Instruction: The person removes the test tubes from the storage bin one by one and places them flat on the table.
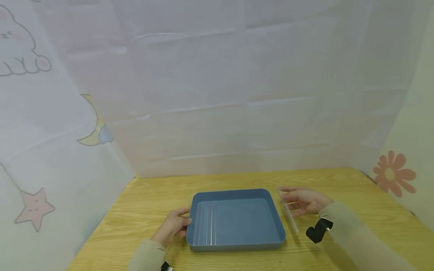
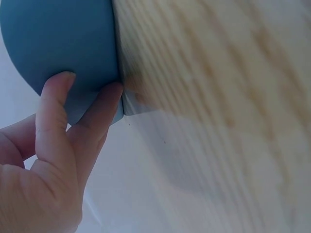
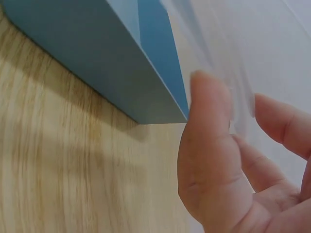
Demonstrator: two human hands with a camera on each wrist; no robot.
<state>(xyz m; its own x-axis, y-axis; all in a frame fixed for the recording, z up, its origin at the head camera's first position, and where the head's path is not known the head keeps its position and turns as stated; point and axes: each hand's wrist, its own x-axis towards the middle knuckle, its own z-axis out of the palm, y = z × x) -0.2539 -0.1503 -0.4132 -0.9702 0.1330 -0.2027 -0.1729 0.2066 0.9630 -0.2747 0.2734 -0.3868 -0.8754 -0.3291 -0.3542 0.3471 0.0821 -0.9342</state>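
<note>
A blue rectangular tray lies on the wooden table. Along its left part, several clear plastic strips stand side by side, running front to back. My left hand is at the tray's left side, its fingertips resting against the outer wall, as the left wrist view shows. Just past the tray's right wall, my right hand holds another clear plastic strip, long and thin, tilted above the table. In the right wrist view this transparent strip passes between thumb and fingers and looks blurred.
The table has light wood grain. A pale cloth with creases hangs behind it, and printed sheets with a moon, a star and a flower stand at the sides. Black camera mounts sit on the wrists.
</note>
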